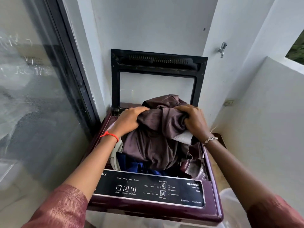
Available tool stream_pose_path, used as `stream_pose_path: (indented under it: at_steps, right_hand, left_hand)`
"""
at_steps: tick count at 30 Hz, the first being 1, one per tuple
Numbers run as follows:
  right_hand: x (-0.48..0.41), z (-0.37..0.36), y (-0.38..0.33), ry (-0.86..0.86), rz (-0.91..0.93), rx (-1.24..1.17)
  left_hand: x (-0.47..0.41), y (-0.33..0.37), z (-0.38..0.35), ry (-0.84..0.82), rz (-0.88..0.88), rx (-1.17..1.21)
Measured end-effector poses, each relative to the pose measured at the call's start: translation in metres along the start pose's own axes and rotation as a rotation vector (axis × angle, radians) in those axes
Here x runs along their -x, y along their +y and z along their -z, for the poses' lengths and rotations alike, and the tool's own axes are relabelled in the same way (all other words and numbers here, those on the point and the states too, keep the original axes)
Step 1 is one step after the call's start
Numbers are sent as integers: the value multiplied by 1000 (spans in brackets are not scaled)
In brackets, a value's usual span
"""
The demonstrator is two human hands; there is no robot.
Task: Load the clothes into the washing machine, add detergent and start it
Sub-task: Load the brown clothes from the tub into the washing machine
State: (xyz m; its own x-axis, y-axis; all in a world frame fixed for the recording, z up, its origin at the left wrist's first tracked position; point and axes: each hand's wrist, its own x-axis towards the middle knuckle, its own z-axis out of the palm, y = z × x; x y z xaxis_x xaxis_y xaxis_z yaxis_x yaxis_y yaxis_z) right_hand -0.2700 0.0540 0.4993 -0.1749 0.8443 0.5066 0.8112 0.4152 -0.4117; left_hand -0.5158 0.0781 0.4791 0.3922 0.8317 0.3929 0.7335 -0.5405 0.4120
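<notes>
Fabric fills both of your hands: your left hand and your right hand each have the fingers curled tight into a bunched dark brown cloth garment, one hand on either side of its top. The garment sits high in the mouth of the maroon top-loading washing machine, mounded above the opening and draping down toward you, with a pale grey patch of lining showing just under your right hand. Beneath its near edge, crumpled dark blue clothes lie lower in the tub, and a curve of the cream tub rim shows at the left, under your left wrist. The machine's black-framed lid with a clear window stands upright against the white wall behind it. Nearest to you runs the glossy black control panel, with 3 square buttons marked 1, 2 and 3 at its left and wash-option icons to the right of them. A thin red thread circles your left wrist and a silver chain bracelet your right. A large glass door in a dark frame stands on your left, and a small metal tap juts from the wall at upper right.
</notes>
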Motion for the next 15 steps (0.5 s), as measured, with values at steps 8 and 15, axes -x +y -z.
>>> stream_pose_path:
  at_steps: [8,15]
  right_hand:
    - [14,-68,37,-223,-55,23]
    - [31,-143,74,-650,-135,59]
  left_hand:
    - [25,-39,-61,-98,154,-86]
    - [50,-73,-116,-367,329,-201]
